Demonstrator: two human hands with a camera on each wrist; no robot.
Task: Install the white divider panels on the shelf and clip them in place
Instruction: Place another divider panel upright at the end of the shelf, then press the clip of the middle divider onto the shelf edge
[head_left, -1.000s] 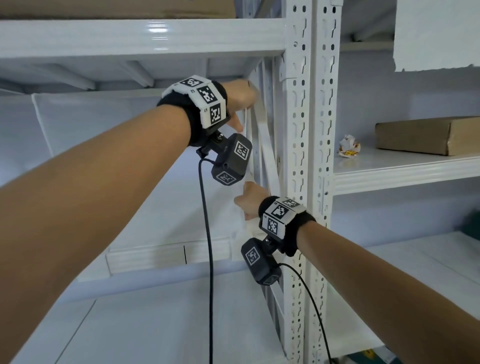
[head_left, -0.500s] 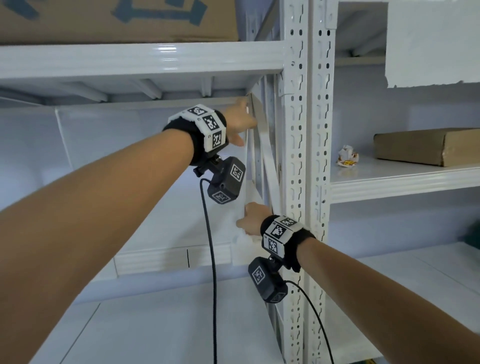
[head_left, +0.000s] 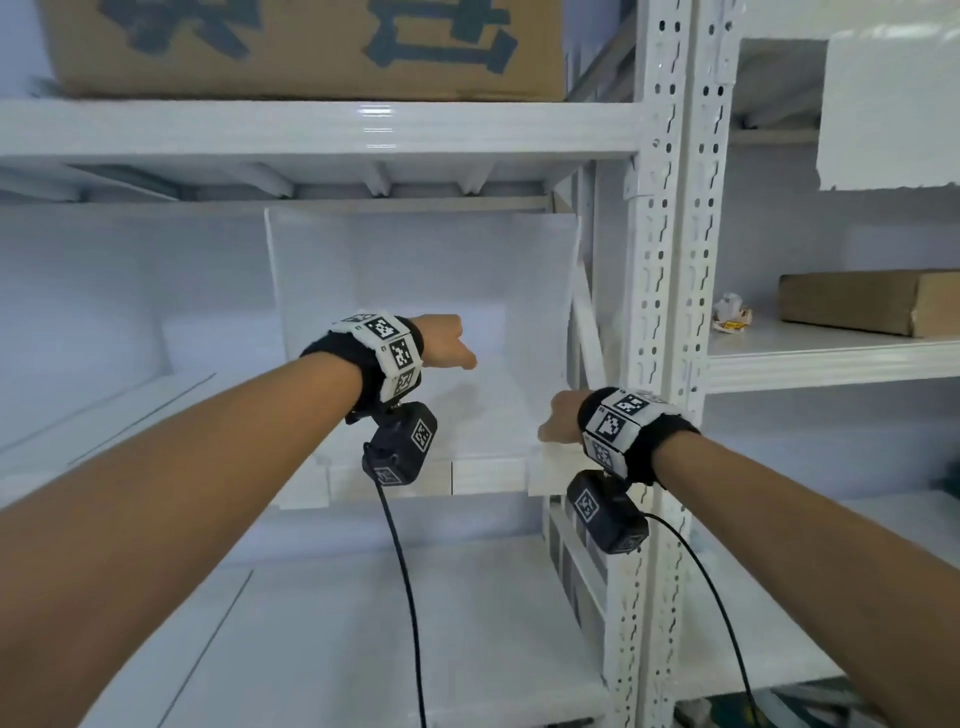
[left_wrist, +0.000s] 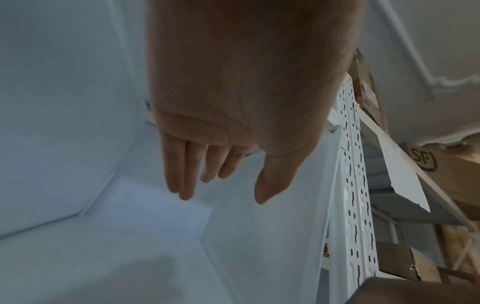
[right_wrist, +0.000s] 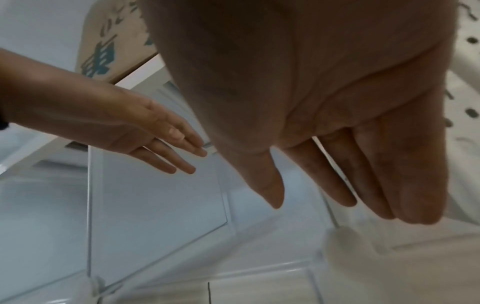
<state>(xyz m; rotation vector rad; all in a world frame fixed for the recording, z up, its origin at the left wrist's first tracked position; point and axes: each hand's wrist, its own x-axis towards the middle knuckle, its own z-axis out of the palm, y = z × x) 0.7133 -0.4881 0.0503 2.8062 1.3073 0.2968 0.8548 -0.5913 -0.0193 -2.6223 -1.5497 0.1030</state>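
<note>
A white divider panel (head_left: 415, 270) stands upright across the back of the shelf bay. A second white panel (left_wrist: 272, 236) stands along the right side, against the perforated upright (head_left: 670, 312). My left hand (head_left: 447, 343) hovers in the middle of the bay with straight fingers (left_wrist: 185, 185) and holds nothing. Lower down and nearer the upright, my right hand (head_left: 558, 421) is also flat and empty, its fingers (right_wrist: 376, 195) pointing into the bay. The right wrist view shows the left hand (right_wrist: 161, 148) in front of the back panel (right_wrist: 155, 205). Neither hand touches a panel.
A printed cardboard box (head_left: 301, 47) sits on the shelf above. In the bay to the right lie a flat cardboard box (head_left: 867, 301) and a small wrapper (head_left: 730, 312). The lower shelf (head_left: 363, 623) runs beneath my arms. Cables hang from both wrist cameras.
Both hands have come off the side panel's edge by the right upright. The left hand dropped from the top corner toward the middle of the bay; the right hand drew slightly back.
</note>
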